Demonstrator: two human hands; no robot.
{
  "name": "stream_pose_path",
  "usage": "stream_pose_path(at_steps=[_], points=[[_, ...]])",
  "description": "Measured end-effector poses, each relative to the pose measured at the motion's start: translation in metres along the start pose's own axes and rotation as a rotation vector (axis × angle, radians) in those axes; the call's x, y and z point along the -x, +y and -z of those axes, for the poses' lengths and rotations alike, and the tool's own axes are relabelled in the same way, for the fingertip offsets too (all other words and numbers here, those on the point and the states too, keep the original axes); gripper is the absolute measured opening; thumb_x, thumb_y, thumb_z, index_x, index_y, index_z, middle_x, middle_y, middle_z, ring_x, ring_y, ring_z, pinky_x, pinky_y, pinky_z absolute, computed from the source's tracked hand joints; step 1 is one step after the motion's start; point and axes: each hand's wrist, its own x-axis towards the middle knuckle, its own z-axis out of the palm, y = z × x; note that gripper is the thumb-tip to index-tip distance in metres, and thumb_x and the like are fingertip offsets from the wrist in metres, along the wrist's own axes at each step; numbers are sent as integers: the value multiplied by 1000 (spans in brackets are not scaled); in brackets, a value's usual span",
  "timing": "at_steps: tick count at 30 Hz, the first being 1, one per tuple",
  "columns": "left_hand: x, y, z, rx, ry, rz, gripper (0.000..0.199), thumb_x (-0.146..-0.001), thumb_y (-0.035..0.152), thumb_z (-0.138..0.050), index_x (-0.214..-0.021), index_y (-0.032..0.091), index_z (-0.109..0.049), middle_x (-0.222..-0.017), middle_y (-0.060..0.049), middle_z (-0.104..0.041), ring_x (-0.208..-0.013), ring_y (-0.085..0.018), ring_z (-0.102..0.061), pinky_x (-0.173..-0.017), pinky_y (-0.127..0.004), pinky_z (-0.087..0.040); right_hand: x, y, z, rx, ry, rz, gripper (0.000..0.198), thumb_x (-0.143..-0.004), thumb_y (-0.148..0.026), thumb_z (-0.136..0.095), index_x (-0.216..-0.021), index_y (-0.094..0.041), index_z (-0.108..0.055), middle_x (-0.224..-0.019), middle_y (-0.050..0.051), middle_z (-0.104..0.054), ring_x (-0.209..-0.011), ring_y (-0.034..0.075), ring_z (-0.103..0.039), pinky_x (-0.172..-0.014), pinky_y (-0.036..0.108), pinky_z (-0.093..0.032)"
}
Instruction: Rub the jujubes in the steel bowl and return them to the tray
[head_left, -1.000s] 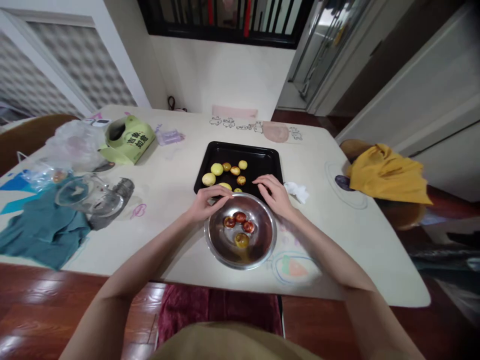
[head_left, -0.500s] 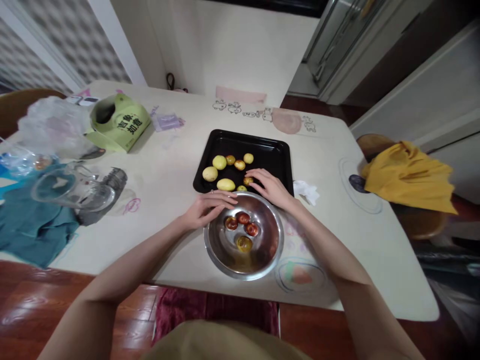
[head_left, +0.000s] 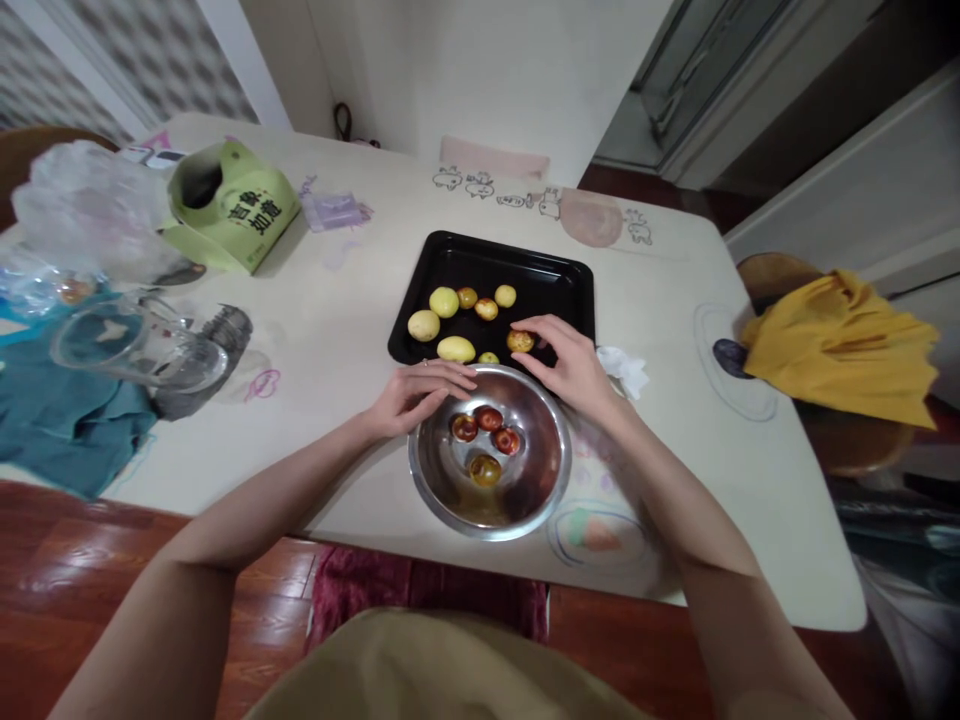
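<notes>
The right hand (head_left: 571,366), at one o'clock from the steel bowl (head_left: 538,485), has thumb and fingertips closed about a speckled fruit (head_left: 520,341) at the five o'clock part of the black tray (head_left: 553,285). The left hand (head_left: 417,393) lies over the bowl's rim at eleven o'clock, fingers stretched, thumb apart. Four darker fruits (head_left: 506,440) sit in the bowl; yellow fruits (head_left: 444,302) lie on the tray.

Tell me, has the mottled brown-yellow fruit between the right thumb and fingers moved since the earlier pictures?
Yes. Judged against the black tray, the mottled fruit at the right hand has shifted right, toward the tray's right wall.
</notes>
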Motion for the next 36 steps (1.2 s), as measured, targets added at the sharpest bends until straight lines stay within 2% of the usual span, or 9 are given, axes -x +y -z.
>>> stream_pose_path(at_steps=[3, 7, 12, 16, 26, 30, 33, 36], points=[[2, -1, -2, -29, 84, -11, 38, -111, 30, -45, -111, 15, -79, -109, -15, -82, -117, -27, -76, -105, -49, -61, 7, -37, 5, -55, -33, 44, 30, -103, -35, -67, -133, -28, -68, -124, 10, -74, -115, 29, -70, -102, 50, -60], [4, -2, -4, -72, 164, -28, 38, -112, 29, -44, -108, 15, -79, -105, -15, -82, -112, -25, -77, -102, -45, -62, 22, -72, -14, -173, -263, 205, 31, -103, -28, -66, -135, -27, -67, -124, 9, -76, -117, 26, -71, -103, 47, -60], [4, -4, -5, -87, 172, -39, 39, -112, 32, -44, -105, 15, -79, -102, -14, -82, -107, -24, -79, -99, -43, -63, 36, -84, -42, -139, -498, 250, 27, -102, -20, -65, -128, -24, -72, -124, 9, -77, -118, 25, -70, -105, 47, -60], [5, -5, -6, -80, 174, -49, 38, -111, 33, -46, -104, 16, -79, -101, -13, -83, -107, -24, -79, -97, -43, -64, 39, -85, -48, -76, -580, 264, 28, -101, -17, -65, -127, -23, -72, -124, 10, -77, -118, 26, -70, -106, 49, -59], [3, -2, -6, -95, 173, -43, 40, -111, 33, -46, -102, 15, -80, -99, -14, -83, -105, -25, -79, -95, -41, -64, 42, -84, -54, 13, -553, 258, 32, -98, -7, -61, -125, -19, -71, -129, 12, -75, -122, 28, -69, -108, 50, -60], [3, -1, -5, -91, 162, -41, 39, -111, 32, -46, -104, 15, -80, -100, -15, -82, -105, -25, -79, -94, -41, -64, 39, -83, -47, -59, -523, 256, 28, -100, -14, -63, -126, -21, -71, -128, 12, -75, -121, 28, -70, -108, 51, -61], [2, -1, -5, -84, 161, -44, 38, -111, 30, -45, -105, 15, -79, -100, -15, -82, -106, -25, -79, -94, -41, -65, 31, -80, -32, -117, -443, 246, 24, -105, -21, -61, -126, -24, -72, -124, 9, -76, -118, 26, -71, -105, 48, -62], [2, 0, -5, -82, 151, -49, 37, -111, 27, -45, -107, 14, -79, -102, -16, -82, -107, -25, -79, -95, -41, -64, 19, -68, -16, -143, -295, 194, 22, -107, -24, -58, -125, -25, -71, -119, 8, -77, -113, 25, -72, -101, 46, -62]])
